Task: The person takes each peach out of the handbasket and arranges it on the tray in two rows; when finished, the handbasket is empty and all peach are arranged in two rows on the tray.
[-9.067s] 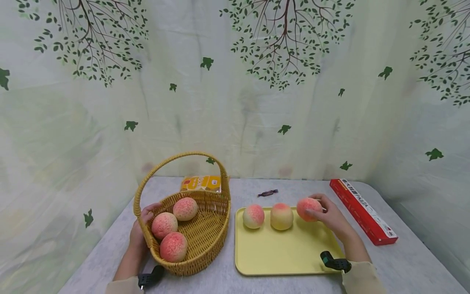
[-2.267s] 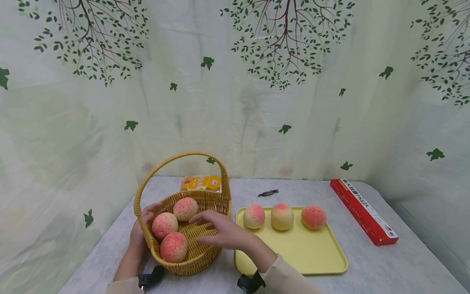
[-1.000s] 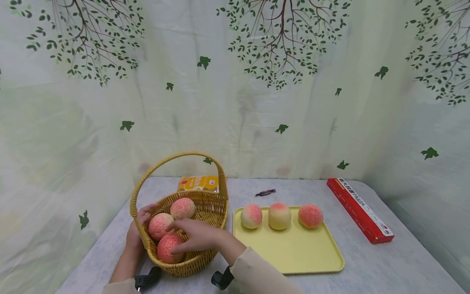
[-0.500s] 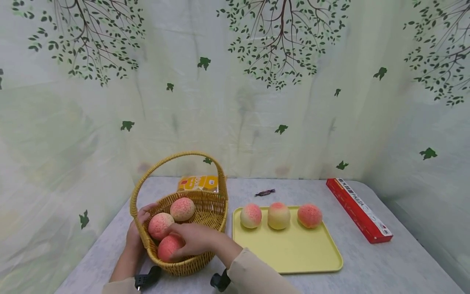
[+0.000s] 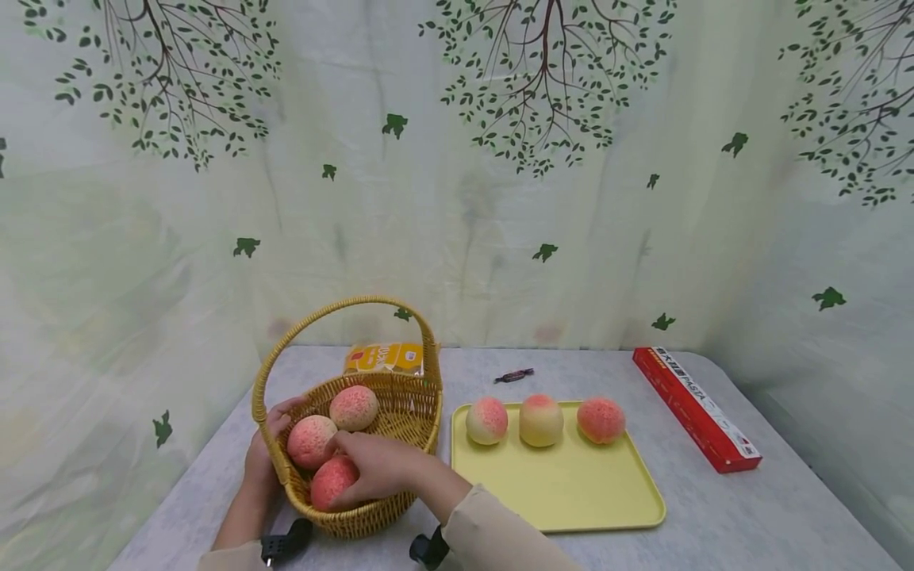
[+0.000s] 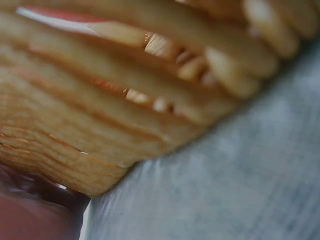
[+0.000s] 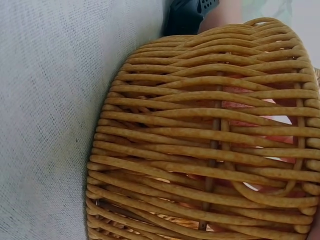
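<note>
A wicker basket (image 5: pixel 410 412) with a tall handle stands at the table's left and holds three pink peaches. My left hand (image 5: pixel 261 460) grips its left side, fingers over the rim. Inside, my right hand (image 5: pixel 382 461) holds the front peach (image 5: pixel 332 480) between thumb and fingers, partly covering it. Beside that lie a paler peach (image 5: pixel 311 442) and another peach (image 5: pixel 354 408) farther back. The left wrist view is filled by the basket's weave (image 6: pixel 100 95). In the right wrist view, the basket wall (image 7: pixel 190 135) hides the right hand's fingers, and pink shows through the gaps.
Right of the basket lies a yellow tray (image 5: pixel 557 496) with a row of three peaches: left (image 5: pixel 487 420), middle (image 5: pixel 541 420), right (image 5: pixel 601 420). A red pasta box (image 5: pixel 696 411), a wrapped candy (image 5: pixel 513 376) and an orange-yellow packet (image 5: pixel 385 358) lie around them.
My right hand has let go of the rightmost peach on the tray, moved left into the basket and closed around the front peach. My left hand stays on the basket.
</note>
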